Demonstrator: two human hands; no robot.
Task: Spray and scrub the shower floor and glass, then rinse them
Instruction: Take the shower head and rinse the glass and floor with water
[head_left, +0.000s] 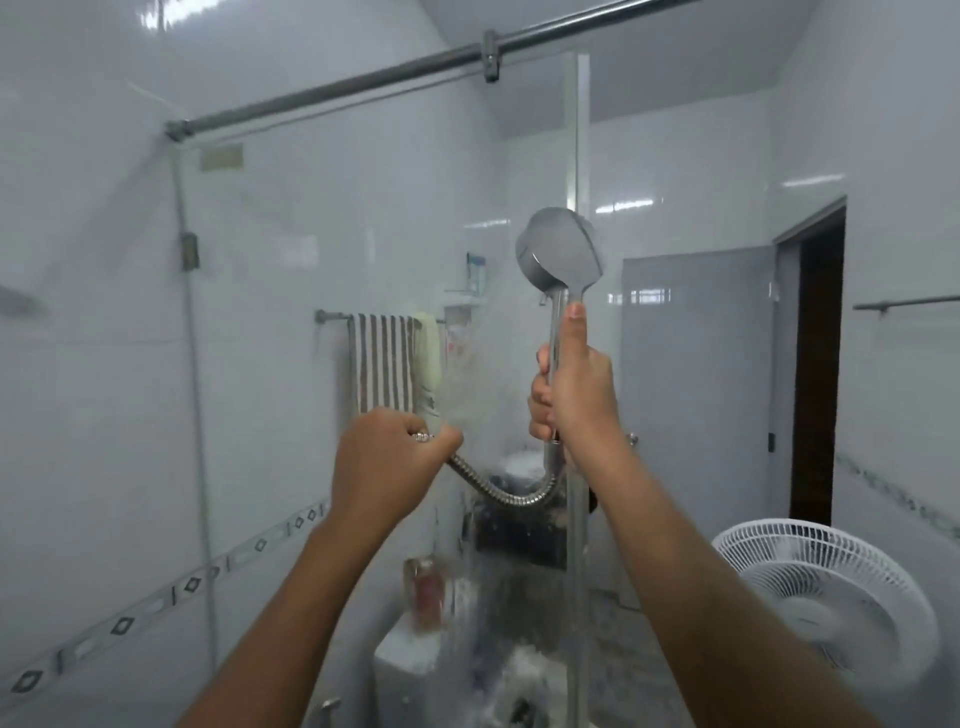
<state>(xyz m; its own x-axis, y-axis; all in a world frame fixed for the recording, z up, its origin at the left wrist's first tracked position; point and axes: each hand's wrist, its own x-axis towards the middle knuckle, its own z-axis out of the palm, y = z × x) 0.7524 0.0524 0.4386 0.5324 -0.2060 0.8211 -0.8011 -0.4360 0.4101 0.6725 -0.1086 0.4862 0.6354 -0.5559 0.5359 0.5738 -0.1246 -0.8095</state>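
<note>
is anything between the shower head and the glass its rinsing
Nothing visible does. The right hand holds the shower head up near the glass, where water is splashing; the left hand holds the hose lower down. The striped towel hangs beyond the glass.

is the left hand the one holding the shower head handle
No, the left hand grips the metal hose, while the right hand holds the shower head by its handle.
</note>
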